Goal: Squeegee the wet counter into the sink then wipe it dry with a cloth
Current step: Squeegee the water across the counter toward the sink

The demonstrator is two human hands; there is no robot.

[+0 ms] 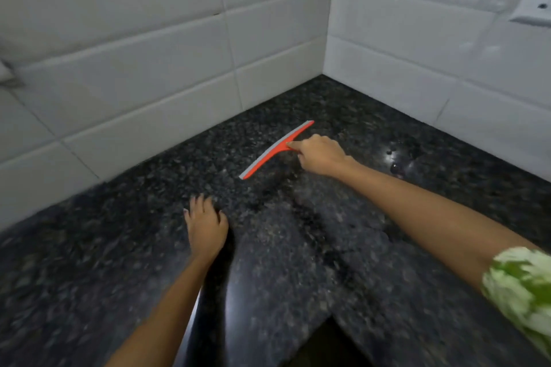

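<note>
A red squeegee [268, 155] with a grey blade lies on the dark speckled granite counter [298, 247], near the tiled corner. My right hand [320, 155] is closed around its handle, with the blade pointing away toward the back wall. Nearer to me, my left hand [205, 226] rests flat on the counter, fingers apart, holding nothing. Water drops glisten on the counter [396, 164] to the right of the squeegee. No sink and no cloth are in view.
White tiled walls [149, 68] meet in a corner behind the counter. A white wall socket [536, 0] sits high on the right wall. The counter's front edge runs under my left forearm [208, 292].
</note>
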